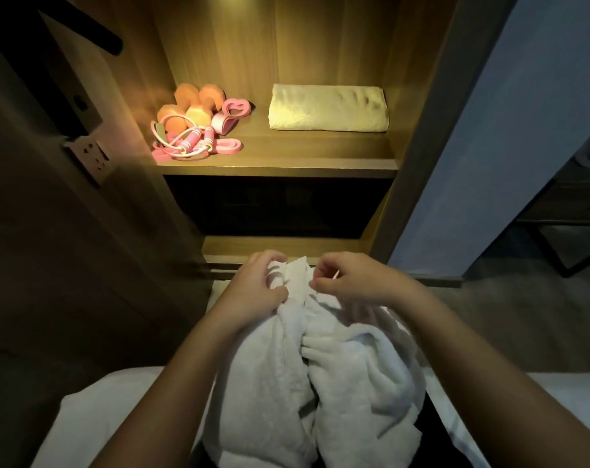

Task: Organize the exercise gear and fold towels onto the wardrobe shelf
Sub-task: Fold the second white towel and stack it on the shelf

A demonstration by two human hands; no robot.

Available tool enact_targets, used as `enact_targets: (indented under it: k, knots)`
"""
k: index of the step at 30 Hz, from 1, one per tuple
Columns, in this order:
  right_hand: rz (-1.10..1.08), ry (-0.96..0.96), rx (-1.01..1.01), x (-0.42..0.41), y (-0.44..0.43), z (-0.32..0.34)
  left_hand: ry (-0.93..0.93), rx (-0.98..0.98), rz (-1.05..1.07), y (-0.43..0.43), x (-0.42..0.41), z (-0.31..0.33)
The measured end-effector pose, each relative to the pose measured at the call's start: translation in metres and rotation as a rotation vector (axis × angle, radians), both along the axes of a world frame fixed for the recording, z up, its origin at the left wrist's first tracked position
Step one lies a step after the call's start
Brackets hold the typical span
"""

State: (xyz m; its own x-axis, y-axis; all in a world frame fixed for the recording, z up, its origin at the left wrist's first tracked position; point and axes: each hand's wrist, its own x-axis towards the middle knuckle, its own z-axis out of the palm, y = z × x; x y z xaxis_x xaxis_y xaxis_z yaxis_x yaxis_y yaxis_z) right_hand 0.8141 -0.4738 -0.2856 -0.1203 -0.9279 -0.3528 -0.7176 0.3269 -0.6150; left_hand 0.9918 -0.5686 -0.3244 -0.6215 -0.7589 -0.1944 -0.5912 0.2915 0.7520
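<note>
We note one folded towel [328, 108] and the pink gear [195, 126] already on the lit shelf [276, 170]. Our left hand [253, 292] and right hand [349, 282] pinch the bunched white towel [320, 383], apparently near an edge. Folding is in hand; next, find the corners.

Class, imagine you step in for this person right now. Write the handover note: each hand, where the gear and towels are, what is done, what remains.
Left hand: gripping the top edge of the white towel.
Right hand: fingers pinching the same edge.
The white towel is bunched and unfolded, hanging low in front of the wardrobe.
Done: dumbbells, skipping rope and pink bands grouped on the left of the lit shelf; one folded towel on its right.
Left: fold the white towel and shelve it.
</note>
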Motion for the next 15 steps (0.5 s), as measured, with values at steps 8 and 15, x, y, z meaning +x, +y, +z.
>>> enact_targets:
  k: [8,15]
  knots:
    - [-0.158,0.047,-0.015,0.017,-0.03,-0.063,-0.07,0.182,-0.061,-0.022,-0.008,-0.016]
    - [-0.225,-0.37,-0.42,0.01,-0.037,-0.008,0.082,-0.068,-0.367,-0.057,-0.022,0.015]
